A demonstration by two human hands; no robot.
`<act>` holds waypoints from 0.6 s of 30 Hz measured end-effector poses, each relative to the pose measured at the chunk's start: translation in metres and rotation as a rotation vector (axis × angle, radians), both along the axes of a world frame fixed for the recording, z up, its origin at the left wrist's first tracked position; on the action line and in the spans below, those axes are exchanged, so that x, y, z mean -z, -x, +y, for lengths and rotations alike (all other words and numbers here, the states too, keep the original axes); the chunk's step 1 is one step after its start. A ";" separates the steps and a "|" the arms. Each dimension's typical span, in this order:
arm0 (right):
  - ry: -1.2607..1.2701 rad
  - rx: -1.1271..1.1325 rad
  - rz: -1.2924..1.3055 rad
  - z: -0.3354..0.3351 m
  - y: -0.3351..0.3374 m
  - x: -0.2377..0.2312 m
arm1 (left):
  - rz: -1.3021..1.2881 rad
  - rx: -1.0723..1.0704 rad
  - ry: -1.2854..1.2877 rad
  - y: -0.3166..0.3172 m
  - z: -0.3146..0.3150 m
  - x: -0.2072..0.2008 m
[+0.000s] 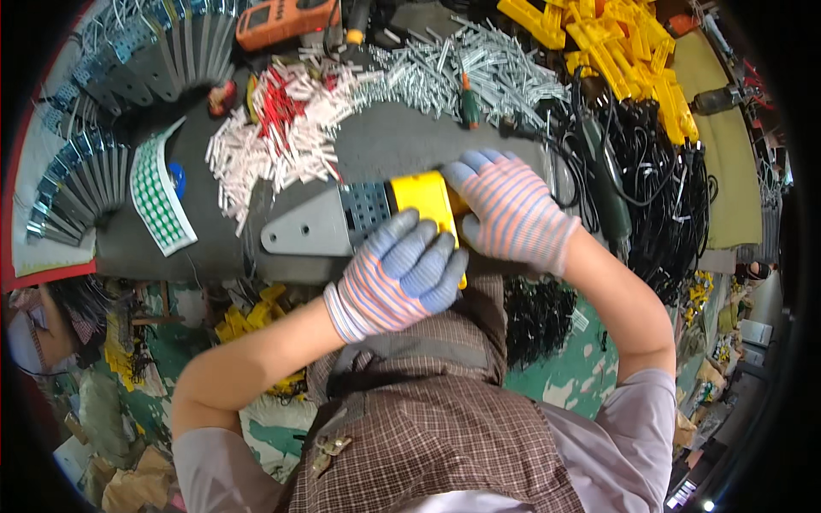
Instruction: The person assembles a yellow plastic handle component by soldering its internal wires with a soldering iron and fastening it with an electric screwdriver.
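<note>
A tool lies across the bench in front of me, with a yellow plastic housing point(419, 190), a perforated blue-grey metal guard point(364, 208) and a flat, tapered grey plate point(305, 232) with small holes that points left. My left hand point(402, 274), in a striped glove with blue-grey fingertips, is curled over the near side of the housing. At the housing's right end, my right hand point(513, 205), gloved alike, has its thumb and fingers closed around it. Whether it also pinches a small part there is hidden.
White and red sleeves point(274, 137), a heap of screws point(479, 68) and a green screwdriver point(469, 103) lie beyond. Yellow housings point(624, 51) and black cables point(658, 188) are right; grey plates point(94, 171), a green-dotted sticker sheet point(162, 190) left; an orange meter point(286, 21) far back.
</note>
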State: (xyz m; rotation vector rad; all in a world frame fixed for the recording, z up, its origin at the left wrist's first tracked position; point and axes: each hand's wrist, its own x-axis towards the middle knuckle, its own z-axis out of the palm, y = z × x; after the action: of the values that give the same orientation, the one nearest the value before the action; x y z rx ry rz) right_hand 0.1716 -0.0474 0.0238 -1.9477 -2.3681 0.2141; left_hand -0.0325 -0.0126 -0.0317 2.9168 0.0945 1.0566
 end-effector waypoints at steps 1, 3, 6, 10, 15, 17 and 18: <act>0.040 0.019 0.088 0.002 -0.001 -0.013 | -0.016 0.002 0.016 0.000 0.000 0.002; -0.248 0.057 0.203 0.017 0.006 -0.036 | -0.032 0.042 0.031 0.000 0.004 -0.001; -0.343 0.190 0.300 0.044 0.033 -0.017 | -0.040 0.071 0.086 -0.004 0.005 -0.004; -0.460 0.072 0.230 0.055 0.033 0.003 | -0.037 0.009 0.101 -0.005 0.004 -0.005; -0.415 0.208 -0.009 0.055 -0.038 0.001 | 0.148 0.074 0.362 0.003 0.009 -0.039; -0.340 0.223 -0.095 0.052 -0.056 0.007 | 0.195 0.138 0.457 -0.002 0.030 -0.058; -0.268 0.233 -0.173 0.052 -0.063 0.008 | 0.243 0.096 0.570 -0.005 0.044 -0.061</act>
State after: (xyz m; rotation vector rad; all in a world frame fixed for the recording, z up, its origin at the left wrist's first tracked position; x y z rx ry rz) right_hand 0.2350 0.0050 0.0161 -2.1545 -2.1015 -0.2804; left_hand -0.0272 0.0309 0.0288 2.4776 0.2187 0.5383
